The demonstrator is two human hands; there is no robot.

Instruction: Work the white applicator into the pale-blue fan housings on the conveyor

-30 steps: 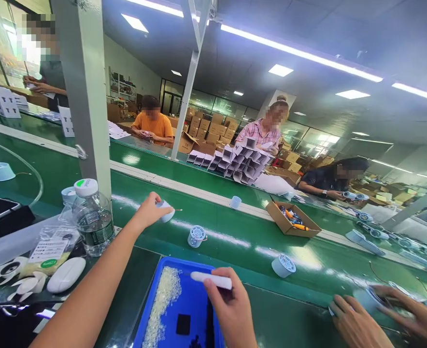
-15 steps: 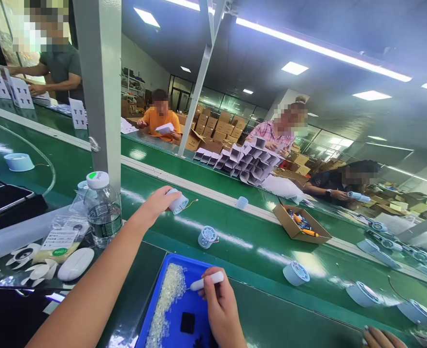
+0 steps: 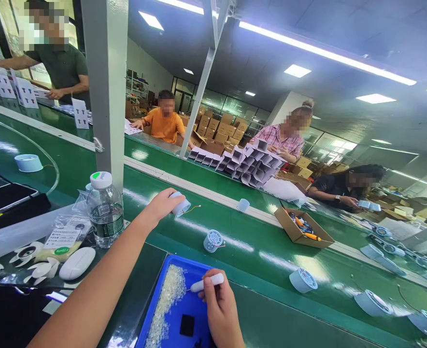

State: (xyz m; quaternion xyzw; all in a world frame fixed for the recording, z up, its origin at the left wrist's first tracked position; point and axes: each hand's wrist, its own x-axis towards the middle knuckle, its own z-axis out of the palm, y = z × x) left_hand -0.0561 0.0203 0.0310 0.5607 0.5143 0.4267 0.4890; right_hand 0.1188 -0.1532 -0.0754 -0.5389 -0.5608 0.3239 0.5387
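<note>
Head view: you sat at a green belt.
Tray: a blue tray lay nearest you, with pale beads heaped along its left side.
Left hand: your left hand was closed around a pale blue cap above the belt.
Right hand: your right hand pinched a white pen tool, tip at the beads.
Risk: that stretched reach could have tipped the bottle, I judged.

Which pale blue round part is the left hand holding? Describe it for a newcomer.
Start at the grey steel post by the clear water bottle. Just right, over the green conveyor belt, the left hand grips a pale blue cylinder. Unlike the others, it is lifted and tilted, trailing a thin wire.
</note>
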